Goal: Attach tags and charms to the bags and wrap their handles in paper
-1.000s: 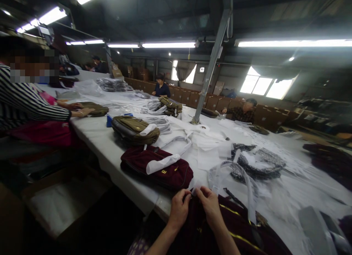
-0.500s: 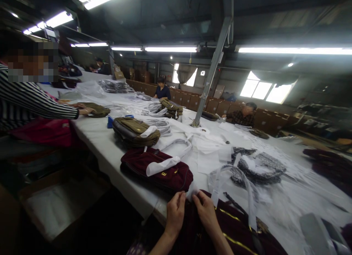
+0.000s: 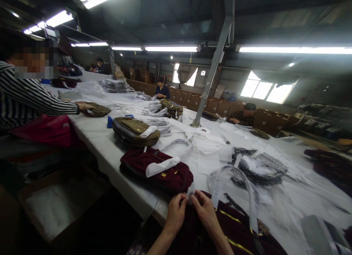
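Note:
At the near table edge, my left hand and my right hand are pinched close together on a small piece of white wrapping paper. Its lower end disappears between my fingertips. Under my hands lies a maroon bag with yellow zips and a strap. A handle wrapped in clear plastic arches over it. Just beyond my fingers, a second maroon bag lies with a roll of white paper around its strap.
An olive bag lies farther along the white-covered table. Black-and-white strap bundles and white sheets are to the right. A metal post rises from the table. A co-worker in a striped sleeve touches another olive bag.
My fingertips have shifted slightly and come nearer each other, and the white paper now stands up between them. The striped-sleeved co-worker's hand has moved a little on the olive bag.

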A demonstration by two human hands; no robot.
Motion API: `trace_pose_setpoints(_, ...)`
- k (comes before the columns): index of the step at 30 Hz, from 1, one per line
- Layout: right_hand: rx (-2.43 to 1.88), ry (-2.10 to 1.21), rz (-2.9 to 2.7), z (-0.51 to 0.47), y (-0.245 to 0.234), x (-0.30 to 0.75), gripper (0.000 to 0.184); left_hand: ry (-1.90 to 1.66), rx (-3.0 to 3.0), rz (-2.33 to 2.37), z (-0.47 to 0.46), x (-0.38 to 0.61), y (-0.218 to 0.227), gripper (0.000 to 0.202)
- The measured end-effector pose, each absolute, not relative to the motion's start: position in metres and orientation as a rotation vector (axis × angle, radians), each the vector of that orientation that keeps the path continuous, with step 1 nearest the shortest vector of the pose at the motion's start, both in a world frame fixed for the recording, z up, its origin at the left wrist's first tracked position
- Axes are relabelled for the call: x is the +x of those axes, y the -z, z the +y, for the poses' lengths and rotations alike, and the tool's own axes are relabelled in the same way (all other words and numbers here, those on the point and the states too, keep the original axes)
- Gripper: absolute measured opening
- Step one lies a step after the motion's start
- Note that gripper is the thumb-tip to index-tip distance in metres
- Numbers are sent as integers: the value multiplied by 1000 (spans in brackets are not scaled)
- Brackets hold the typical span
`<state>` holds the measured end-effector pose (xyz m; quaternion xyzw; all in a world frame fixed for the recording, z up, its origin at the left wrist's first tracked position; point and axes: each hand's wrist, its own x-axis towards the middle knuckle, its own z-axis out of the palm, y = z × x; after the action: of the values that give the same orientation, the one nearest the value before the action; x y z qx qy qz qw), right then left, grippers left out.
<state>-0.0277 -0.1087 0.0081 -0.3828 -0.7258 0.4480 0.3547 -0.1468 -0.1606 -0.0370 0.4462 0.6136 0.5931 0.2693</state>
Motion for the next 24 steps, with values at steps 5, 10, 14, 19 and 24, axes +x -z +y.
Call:
trace_pose_setpoints(5, -985, -1154, -1932, -111, -10, -27, 25, -1615, 1203, 1637, -162, -145, 39, 18)
trace_pose_setpoints(10, -947, -1181, -1916, -110, -6, -26, 23, -1638, 1120, 1491, -159, -146, 38, 32)
trace_pose_setpoints(14, -938, -1222, -1887, -109, -5, -25, 24, -1637, 1095, 1534, -157, -145, 40, 20)
trace_pose_setpoints(19, -924, -1213, -1876, -109, -6, -25, 31, -1707, 1177, 1666, -159, -141, 44, 22)
trace_pose_setpoints(24, -929, -1175, -1913, -111, -5, -25, 29, -1740, 1356, 1703, -165, -137, 41, 19)
